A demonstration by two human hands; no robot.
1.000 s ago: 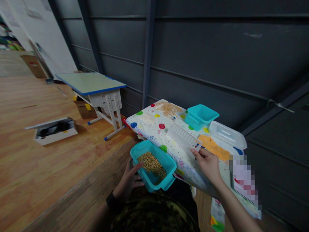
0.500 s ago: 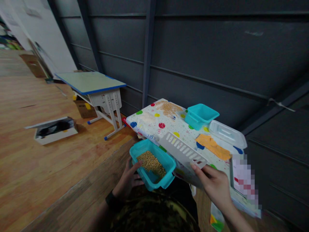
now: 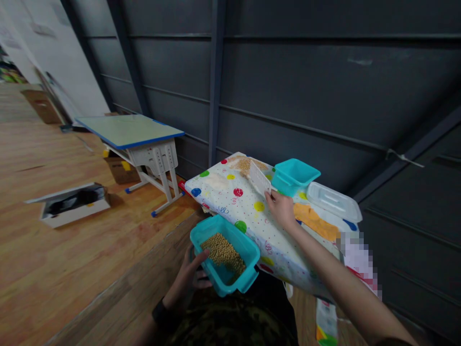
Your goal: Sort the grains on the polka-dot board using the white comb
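Observation:
My left hand point(image 3: 192, 271) grips the near-left rim of a turquoise plastic container point(image 3: 252, 240), thumb over the edge. Inside it lie soybeans point(image 3: 223, 251), heaped toward the left and middle. The container is held at the table's near edge. In my right hand point(image 3: 282, 207) is a white slotted plastic piece point(image 3: 260, 178), held by its near end. Its far end reaches the spread of soybeans point(image 3: 242, 166) at the table's far left; whether it touches them I cannot tell. A second turquoise container point(image 3: 295, 175) stands just right of the slotted piece.
The table point(image 3: 248, 211) has a dotted white cover. On its right side lie a clear lid point(image 3: 334, 201) and an orange cloth point(image 3: 315, 221). A pale powdery patch point(image 3: 216, 181) is at the left. A dark panel wall point(image 3: 306, 81) runs behind; a desk point(image 3: 133, 129) stands left.
My right hand has carried the slotted piece away from beside the held container, over the table to the scattered soybeans. My left hand keeps the container in nearly the same place.

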